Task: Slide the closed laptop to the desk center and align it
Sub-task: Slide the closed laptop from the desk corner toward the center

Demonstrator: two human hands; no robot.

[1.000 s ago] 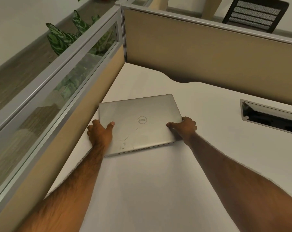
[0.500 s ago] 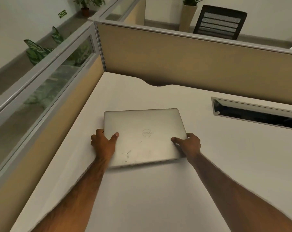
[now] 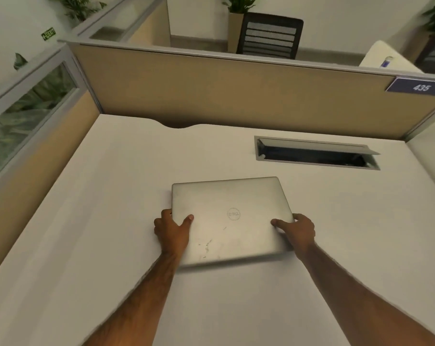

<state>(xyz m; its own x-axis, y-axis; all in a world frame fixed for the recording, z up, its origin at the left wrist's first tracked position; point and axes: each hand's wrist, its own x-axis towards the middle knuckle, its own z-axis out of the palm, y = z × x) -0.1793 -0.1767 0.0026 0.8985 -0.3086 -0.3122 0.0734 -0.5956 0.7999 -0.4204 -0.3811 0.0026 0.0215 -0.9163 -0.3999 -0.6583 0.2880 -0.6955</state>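
A closed silver laptop (image 3: 230,218) with a round logo and a few scratches on its lid lies flat on the white desk (image 3: 111,245). My left hand (image 3: 172,231) grips its left edge, thumb on the lid. My right hand (image 3: 297,229) grips its right edge, thumb also on top. The laptop's far edge runs nearly parallel to the back partition, slightly turned. It sits a little left of the desk's middle, well away from the left partition.
An open cable slot (image 3: 316,156) is cut into the desk behind and to the right of the laptop. Tan partitions (image 3: 236,96) wall the desk at the back and left, the left one topped with glass (image 3: 24,116). A black chair (image 3: 270,37) stands beyond.
Both hands have slid the laptop rightward, away from the left partition toward the desk's middle. The view has swung right with it, bringing the whole cable slot into sight.
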